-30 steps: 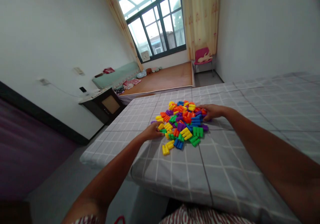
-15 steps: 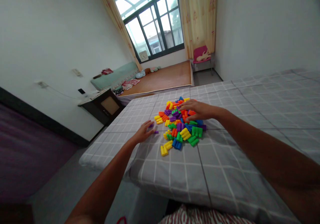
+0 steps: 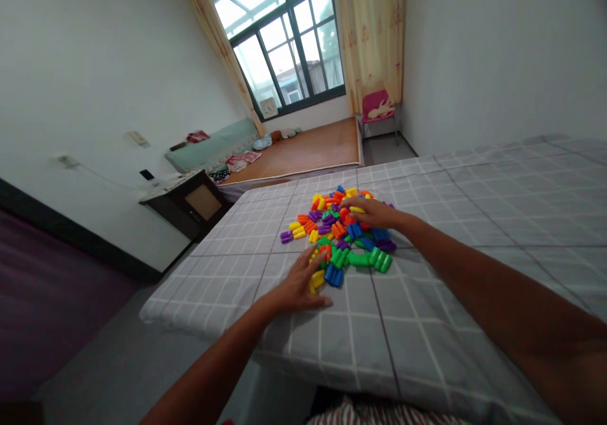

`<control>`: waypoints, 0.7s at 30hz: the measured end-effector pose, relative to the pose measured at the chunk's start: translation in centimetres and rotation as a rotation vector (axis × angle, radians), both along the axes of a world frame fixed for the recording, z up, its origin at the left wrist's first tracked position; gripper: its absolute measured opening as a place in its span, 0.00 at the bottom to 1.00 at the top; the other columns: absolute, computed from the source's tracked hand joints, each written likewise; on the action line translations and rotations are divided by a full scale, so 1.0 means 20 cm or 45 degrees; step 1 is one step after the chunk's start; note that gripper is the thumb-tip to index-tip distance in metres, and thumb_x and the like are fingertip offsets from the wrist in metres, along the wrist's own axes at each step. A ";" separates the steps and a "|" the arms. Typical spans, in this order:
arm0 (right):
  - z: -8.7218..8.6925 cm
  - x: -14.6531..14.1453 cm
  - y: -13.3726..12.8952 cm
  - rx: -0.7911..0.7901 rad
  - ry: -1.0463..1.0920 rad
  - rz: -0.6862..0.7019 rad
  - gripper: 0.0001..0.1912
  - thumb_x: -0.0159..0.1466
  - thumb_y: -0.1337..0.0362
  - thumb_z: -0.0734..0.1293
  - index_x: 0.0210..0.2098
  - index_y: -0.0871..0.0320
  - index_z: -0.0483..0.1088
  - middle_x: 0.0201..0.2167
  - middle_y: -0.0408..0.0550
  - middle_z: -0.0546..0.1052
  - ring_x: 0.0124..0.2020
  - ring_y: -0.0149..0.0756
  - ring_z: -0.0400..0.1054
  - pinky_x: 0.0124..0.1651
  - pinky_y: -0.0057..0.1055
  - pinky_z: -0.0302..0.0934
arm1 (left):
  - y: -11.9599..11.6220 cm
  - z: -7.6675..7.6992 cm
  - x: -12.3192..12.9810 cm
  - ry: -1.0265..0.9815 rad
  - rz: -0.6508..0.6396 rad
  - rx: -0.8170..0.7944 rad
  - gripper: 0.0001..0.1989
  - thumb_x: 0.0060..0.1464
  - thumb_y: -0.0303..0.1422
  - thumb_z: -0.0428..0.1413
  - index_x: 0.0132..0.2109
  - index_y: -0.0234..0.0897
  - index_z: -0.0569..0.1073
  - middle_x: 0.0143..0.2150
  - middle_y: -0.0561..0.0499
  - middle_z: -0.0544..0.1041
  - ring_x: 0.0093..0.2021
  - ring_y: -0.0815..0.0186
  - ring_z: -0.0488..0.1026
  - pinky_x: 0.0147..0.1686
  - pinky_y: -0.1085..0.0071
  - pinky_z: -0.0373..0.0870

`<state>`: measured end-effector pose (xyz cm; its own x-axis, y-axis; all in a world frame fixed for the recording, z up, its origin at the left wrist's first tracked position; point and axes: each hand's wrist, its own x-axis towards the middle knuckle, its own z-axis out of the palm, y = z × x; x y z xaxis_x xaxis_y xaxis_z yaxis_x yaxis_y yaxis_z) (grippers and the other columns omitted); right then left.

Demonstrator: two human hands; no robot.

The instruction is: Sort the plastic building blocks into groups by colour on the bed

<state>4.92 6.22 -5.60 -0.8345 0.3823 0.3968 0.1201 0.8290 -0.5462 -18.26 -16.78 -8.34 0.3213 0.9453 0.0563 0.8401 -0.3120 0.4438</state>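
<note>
Across the bed, head view: a grey cover with pale check lines and darker seams (image 3: 265, 273) is spread over the bed (image 3: 441, 311), its near edge rounded and hanging down a little.
Room beyond the far edge: a lower bed with a brown top (image 3: 313, 150), a dark-framed window (image 3: 310, 39), a yellowish patterned curtain (image 3: 372, 39), and a pink chair (image 3: 372, 101) bearing a pale soft thing (image 3: 382, 110).
Room off the far left corner: a dark cabinet (image 3: 184, 205) against a white wall (image 3: 85, 77).
Block pile: colourful plastic blocks (image 3: 339, 229) lie loosely heaped between the bed's near and far edges.
Block direction: mixed; a blue block (image 3: 334, 276) at the near side runs its tubes roughly toward the near edge, while a purple block (image 3: 287, 237) at the left lies more crosswise, parallel to that edge.
Writing: marks on the white square clock (image 3: 269, 108) by the window are too small to read.
Left grip: the left hand (image 3: 300, 281) is spread, fingers apart, over yellow blocks at the pile's near left.
Right grip: the right hand (image 3: 372, 213) reaches over the pile's right, a yellow block (image 3: 356, 210) at its fingers; whether clamped, I cannot tell.
</note>
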 end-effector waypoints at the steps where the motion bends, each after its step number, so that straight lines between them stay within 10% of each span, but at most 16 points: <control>1: 0.00 0.01 0.02 -0.032 0.006 -0.031 0.22 0.67 0.59 0.58 0.58 0.54 0.66 0.56 0.52 0.71 0.57 0.43 0.64 0.60 0.45 0.55 | 0.00 -0.02 0.02 0.027 -0.009 0.025 0.47 0.50 0.50 0.60 0.70 0.47 0.46 0.73 0.44 0.38 0.71 0.48 0.38 0.67 0.51 0.48; 7: 0.02 0.11 0.12 0.013 -0.193 -0.272 0.41 0.59 0.45 0.66 0.66 0.58 0.56 0.65 0.56 0.61 0.65 0.51 0.54 0.66 0.47 0.47 | 0.22 -0.03 -0.01 0.193 0.097 0.325 0.30 0.62 0.38 0.50 0.68 0.46 0.53 0.72 0.45 0.45 0.71 0.53 0.43 0.67 0.51 0.48; 14: -0.07 0.24 0.25 -0.070 -0.547 -0.582 0.45 0.55 0.40 0.66 0.64 0.58 0.60 0.60 0.60 0.67 0.58 0.57 0.64 0.58 0.48 0.59 | 0.59 0.01 -0.35 0.192 0.685 0.354 0.26 0.62 0.42 0.48 0.62 0.34 0.64 0.66 0.37 0.61 0.66 0.51 0.57 0.64 0.49 0.54; 21: -0.11 0.14 0.20 -0.168 -0.186 -0.195 0.29 0.55 0.58 0.70 0.56 0.55 0.70 0.49 0.51 0.77 0.45 0.45 0.72 0.49 0.37 0.64 | 0.65 -0.01 -0.17 -0.325 0.322 0.131 0.27 0.63 0.48 0.41 0.55 0.37 0.73 0.58 0.46 0.72 0.61 0.58 0.65 0.61 0.59 0.61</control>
